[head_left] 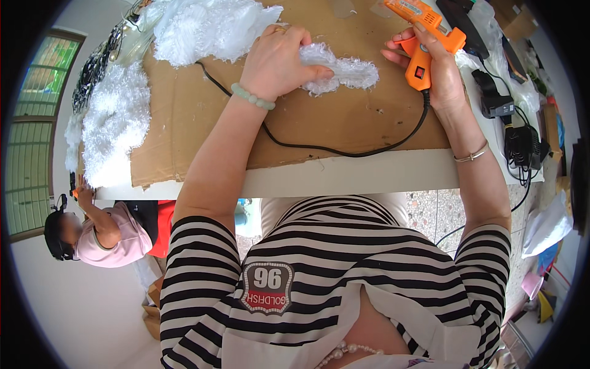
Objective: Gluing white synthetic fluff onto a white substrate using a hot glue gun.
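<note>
My right hand [444, 74] is closed round an orange hot glue gun [420, 64], its nozzle end pointing away to the far left. A black cord [344, 151] runs from the gun's handle across the cardboard. My left hand [279, 61] presses thumb and fingers onto a small piece of white, fluffy fringed material [344, 71] lying on the cardboard. The piece's right end sticks out beyond my thumb, apart from the glue gun. Part of the piece is hidden under my left hand.
Brown cardboard [196, 129] covers the white table [344, 173]. White fluffy heaps [203, 31] lie at the far left, another pile [117, 117] along the left edge. Black adapters and cables [522, 138] sit at the right edge. Another person [114, 234] is at work on the left.
</note>
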{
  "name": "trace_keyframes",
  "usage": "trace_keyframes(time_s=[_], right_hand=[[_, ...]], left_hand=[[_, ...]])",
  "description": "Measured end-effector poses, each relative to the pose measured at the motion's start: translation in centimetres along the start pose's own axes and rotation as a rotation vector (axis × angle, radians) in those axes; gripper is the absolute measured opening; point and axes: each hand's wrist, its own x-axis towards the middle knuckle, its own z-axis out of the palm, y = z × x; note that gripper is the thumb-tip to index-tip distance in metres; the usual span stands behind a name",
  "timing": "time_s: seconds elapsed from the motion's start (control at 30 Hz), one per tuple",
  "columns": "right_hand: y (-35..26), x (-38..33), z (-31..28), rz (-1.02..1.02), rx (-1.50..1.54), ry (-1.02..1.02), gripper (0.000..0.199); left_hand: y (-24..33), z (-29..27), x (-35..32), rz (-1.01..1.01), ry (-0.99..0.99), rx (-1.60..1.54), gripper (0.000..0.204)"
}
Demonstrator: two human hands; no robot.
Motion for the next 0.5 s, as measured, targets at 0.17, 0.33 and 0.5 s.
trace_keyframes(time_s=[0.17,0.33,0.5], right_hand=[[0.5,1.1,-1.4,0.039,0.014,0.018,0.026],[1.0,1.1,-2.8,0.066,0.111,-0.025,0.026],[0.9,0.6,-2.6,0.062,0.03,-0.036,0.027]], left_hand=[[0.4,-0.1,0.2,-0.153,0.097,-0.487,0.042],[-2.0,-3.9,1.0,-0.243,0.331,-0.885,0.031],[-7.5,-10.1,-0.2,-0.341,0.718,-0.84,0.02]])
